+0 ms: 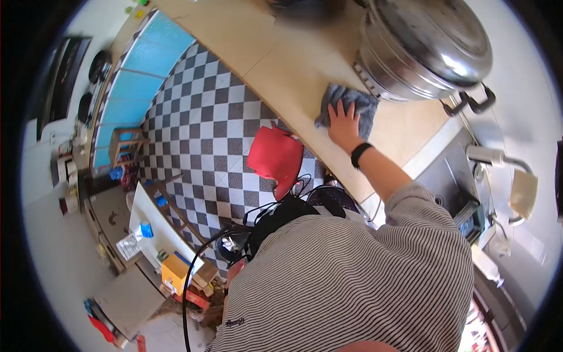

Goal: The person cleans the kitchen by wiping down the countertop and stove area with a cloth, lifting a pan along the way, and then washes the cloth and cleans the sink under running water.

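My right hand (344,126), with a black band on its wrist, lies flat on a dark grey cloth (366,114). Its fingers are spread, and the cloth is bunched under and around them on the tan countertop (281,70). Just beyond the cloth stands a large lidded metal steamer pot (404,58), close to the cloth's far edge. My left hand (236,270) hangs low beside my body at the left. Only a small part of it shows past the striped shirt, and its fingers cannot be made out.
A red stool (275,155) stands on the checkered floor (202,117) beside the counter. To the right are a sink (448,170) and a faucet (485,155). A dark blurred object (308,12) sits farther along the counter. A black cable (189,281) hangs at my left.
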`<state>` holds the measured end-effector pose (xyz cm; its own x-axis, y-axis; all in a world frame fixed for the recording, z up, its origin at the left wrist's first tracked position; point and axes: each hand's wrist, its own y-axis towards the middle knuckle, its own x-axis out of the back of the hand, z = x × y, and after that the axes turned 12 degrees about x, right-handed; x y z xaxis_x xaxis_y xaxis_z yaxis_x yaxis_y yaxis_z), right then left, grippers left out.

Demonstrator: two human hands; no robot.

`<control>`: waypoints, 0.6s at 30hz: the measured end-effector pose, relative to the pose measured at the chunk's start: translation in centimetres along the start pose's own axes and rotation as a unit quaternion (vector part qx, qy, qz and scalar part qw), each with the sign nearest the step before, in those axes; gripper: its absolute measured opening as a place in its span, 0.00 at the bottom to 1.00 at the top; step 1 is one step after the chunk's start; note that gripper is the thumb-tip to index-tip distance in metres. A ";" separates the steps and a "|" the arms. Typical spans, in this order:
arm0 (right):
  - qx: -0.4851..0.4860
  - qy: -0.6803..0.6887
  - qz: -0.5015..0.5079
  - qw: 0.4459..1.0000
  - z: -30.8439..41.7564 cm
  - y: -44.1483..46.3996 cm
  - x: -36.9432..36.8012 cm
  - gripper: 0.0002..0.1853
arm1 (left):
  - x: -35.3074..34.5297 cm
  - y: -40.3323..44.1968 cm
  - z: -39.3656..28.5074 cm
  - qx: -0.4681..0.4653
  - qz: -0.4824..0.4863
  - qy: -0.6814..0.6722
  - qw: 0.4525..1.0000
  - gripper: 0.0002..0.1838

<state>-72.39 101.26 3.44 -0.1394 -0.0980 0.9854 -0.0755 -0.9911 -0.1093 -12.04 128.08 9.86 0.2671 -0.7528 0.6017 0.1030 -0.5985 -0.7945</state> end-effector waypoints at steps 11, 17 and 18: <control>-0.032 0.051 0.019 0.998 3.0 14.5 2.2 0.35 | -6.1 -7.1 3.9 0.142 -0.001 -0.207 0.968 0.16; 0.111 0.067 -0.022 0.991 9.5 5.3 0.9 0.37 | -6.3 -2.9 8.0 0.087 -0.014 -0.176 0.980 0.13; 0.100 0.059 -0.007 0.993 9.9 3.6 1.1 0.38 | -5.7 -1.3 9.2 0.069 -0.025 -0.165 0.984 0.13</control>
<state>-63.05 96.65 5.46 -0.2559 -0.0844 0.9630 0.1182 -0.9914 -0.0555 -4.86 135.63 6.69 0.5522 -0.5801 0.5988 0.2462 -0.5728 -0.7819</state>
